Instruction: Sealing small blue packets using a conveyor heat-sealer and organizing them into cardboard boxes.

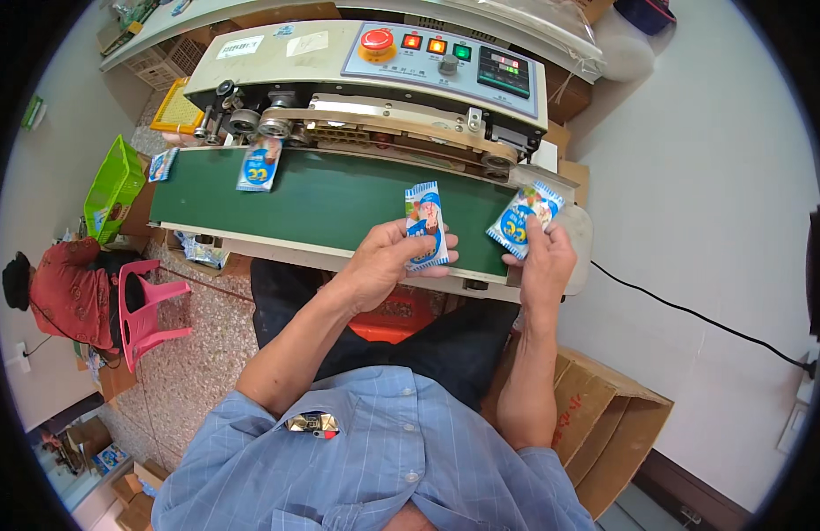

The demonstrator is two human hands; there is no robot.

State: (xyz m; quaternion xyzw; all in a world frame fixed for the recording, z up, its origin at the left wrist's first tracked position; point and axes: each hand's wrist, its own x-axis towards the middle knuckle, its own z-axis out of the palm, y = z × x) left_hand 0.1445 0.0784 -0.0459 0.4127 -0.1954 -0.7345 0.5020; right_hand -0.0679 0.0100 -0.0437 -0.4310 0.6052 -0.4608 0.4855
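My left hand [379, 261] pinches a small blue-and-white printed packet [425, 211] between thumb and fingers, holding it upright above the green conveyor belt [339, 190]. To its right, my right hand [549, 261] grips a second packet [516, 221], tilted, near the belt's right end. Behind both hands stands a band sealing machine [286, 66] with rollers and a sealing band along its front edge. A third packet [257, 168] sits on the belt with its top edge at the rollers on the left. Another packet [163, 165] is at the belt's far left end.
The machine's control panel [445, 62] carries a red stop button [376, 41] and lit switches. A green basket [118, 181] stands off the belt's left end, near a person in red [69, 292] by a pink chair [144, 310]. An open cardboard box [604, 425] lies right of me.
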